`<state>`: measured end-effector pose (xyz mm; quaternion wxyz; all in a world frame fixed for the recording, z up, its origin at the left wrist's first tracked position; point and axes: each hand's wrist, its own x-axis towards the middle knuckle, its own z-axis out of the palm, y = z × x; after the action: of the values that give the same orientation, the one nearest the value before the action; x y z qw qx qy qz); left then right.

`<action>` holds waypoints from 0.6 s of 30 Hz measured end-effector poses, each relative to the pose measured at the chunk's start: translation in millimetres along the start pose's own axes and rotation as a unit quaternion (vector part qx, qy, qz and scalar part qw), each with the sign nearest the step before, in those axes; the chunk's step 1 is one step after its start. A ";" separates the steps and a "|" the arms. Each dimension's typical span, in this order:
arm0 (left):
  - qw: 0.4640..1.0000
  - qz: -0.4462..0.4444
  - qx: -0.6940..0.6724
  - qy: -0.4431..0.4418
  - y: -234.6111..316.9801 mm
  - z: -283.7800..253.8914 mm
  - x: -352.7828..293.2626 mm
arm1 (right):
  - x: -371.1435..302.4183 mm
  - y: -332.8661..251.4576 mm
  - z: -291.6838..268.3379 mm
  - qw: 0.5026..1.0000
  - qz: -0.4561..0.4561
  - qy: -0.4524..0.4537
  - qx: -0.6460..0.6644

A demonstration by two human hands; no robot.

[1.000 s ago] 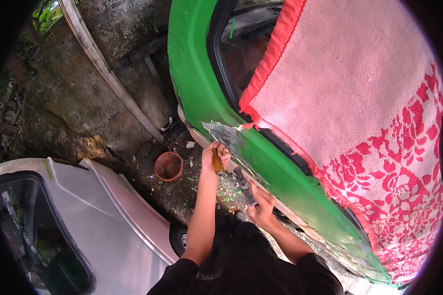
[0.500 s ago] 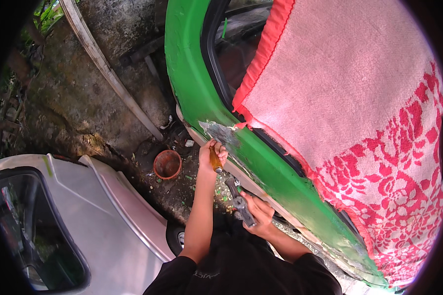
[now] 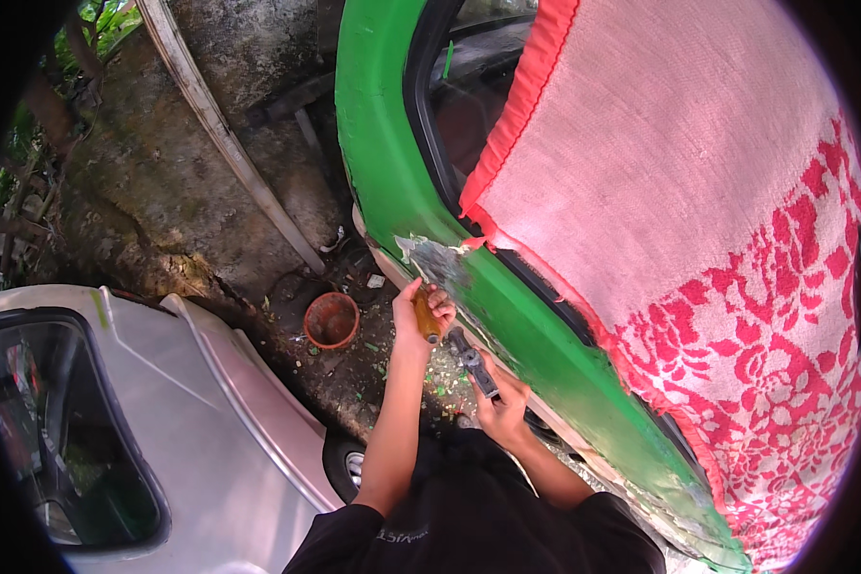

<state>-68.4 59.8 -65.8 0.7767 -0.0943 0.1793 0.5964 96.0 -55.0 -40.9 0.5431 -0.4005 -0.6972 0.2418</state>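
My left hand point(image 3: 441, 300) is closed round the amber handle of a chisel or screwdriver point(image 3: 426, 318); which of the two I cannot tell, as its blade is hidden. The hand is at the edge of the green car body point(image 3: 385, 167), beside a grey patch of stripped paint point(image 3: 436, 258). My right hand point(image 3: 507, 400) grips a hammer point(image 3: 473, 362) with a dark metal head. One end of that head is close to the butt of the amber handle, with a small gap seeming to part them. The hammer's handle is mostly covered by my fingers.
A pink and red flowered towel point(image 3: 660, 182) covers the car's window area at right. A silver car point(image 3: 210, 421) stands close on my left. Between the cars, a reddish-brown pot point(image 3: 332, 320) sits on ground strewn with paint flakes. A long pale strip point(image 3: 225, 129) leans behind.
The hammer's head has come up nearer to the butt of the amber handle, and my right hand has turned with it. The whole view has shifted slightly.
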 end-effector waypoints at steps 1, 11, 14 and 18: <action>1.000 0.009 0.013 0.024 -6.6 8.7 -11.4 | -2.9 -0.8 1.4 0.999 0.027 0.015 -0.008; 0.993 -0.065 0.056 -0.084 43.7 -38.1 -18.7 | -25.5 -11.0 18.8 0.986 0.167 0.011 -0.020; 0.992 -0.068 0.104 -0.015 37.4 -14.2 -38.6 | -25.2 -16.8 25.9 0.983 0.181 0.009 -0.022; 0.994 -0.067 0.087 0.023 31.9 -25.4 -36.5 | -26.6 -19.2 35.9 0.982 0.185 0.020 -0.028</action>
<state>-111.4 26.8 -72.7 0.8156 -0.0523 0.2416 0.5231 58.5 -84.2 -51.7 0.4913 -0.5423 -0.6066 0.3108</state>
